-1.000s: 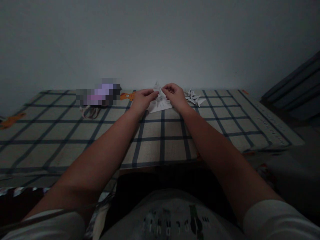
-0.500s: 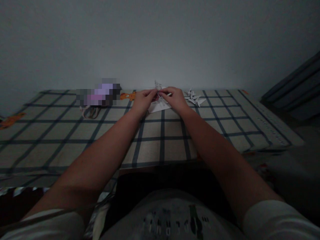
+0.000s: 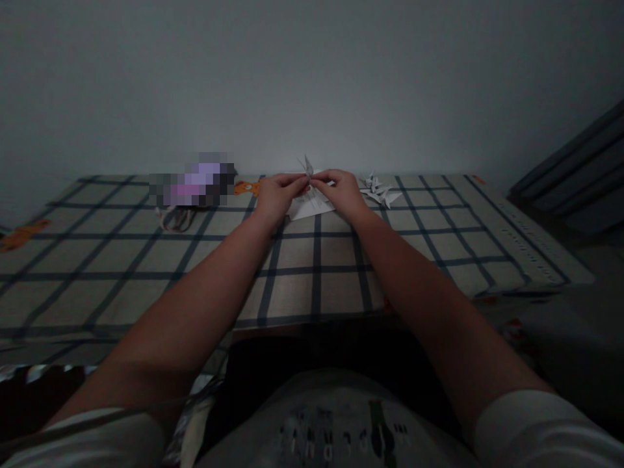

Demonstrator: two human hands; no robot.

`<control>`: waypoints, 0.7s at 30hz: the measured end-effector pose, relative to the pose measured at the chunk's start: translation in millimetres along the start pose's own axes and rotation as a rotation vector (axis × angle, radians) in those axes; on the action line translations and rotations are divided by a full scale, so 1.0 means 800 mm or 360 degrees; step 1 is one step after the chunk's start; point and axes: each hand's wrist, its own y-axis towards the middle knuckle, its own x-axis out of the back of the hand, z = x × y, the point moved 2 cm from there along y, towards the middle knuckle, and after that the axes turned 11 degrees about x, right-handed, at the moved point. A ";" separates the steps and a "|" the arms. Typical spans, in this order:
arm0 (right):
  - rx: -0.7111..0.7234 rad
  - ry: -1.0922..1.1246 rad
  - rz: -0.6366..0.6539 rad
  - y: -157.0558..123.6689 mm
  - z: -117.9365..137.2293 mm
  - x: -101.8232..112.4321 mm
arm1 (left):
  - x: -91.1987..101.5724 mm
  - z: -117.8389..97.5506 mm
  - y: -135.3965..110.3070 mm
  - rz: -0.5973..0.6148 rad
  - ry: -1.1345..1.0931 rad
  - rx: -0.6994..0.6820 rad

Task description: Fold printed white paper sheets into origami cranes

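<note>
My left hand (image 3: pixel 277 194) and my right hand (image 3: pixel 341 190) meet at the far side of the checked tablecloth (image 3: pixel 312 260). Both pinch a small folded white paper piece (image 3: pixel 307 168) whose pointed tip sticks up between the fingertips. Under the hands lies a flat white paper sheet (image 3: pixel 312 207). The room is dim and the fold's details are hard to make out.
To the right of my hands lie a few folded white paper shapes (image 3: pixel 379 191). A blurred purple object (image 3: pixel 195 182) sits at the back left with pale cords (image 3: pixel 173 218) in front of it. A plain wall rises behind the table; dark furniture (image 3: pixel 575 175) stands at right.
My fingertips have drawn together on the folded paper and lifted it slightly off the flat sheet. The arms have barely moved.
</note>
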 end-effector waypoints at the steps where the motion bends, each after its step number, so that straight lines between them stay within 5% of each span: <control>1: -0.0012 0.0008 0.0004 0.000 0.000 0.000 | 0.000 -0.001 -0.001 -0.0008 0.0028 -0.0008; 14: 0.0011 -0.0053 0.0087 0.000 -0.004 -0.004 | 0.000 0.003 -0.001 -0.0123 0.0239 -0.0047; 21: -0.0148 0.0270 0.0022 0.001 -0.027 -0.017 | -0.001 -0.001 -0.001 -0.0216 0.0168 -0.0075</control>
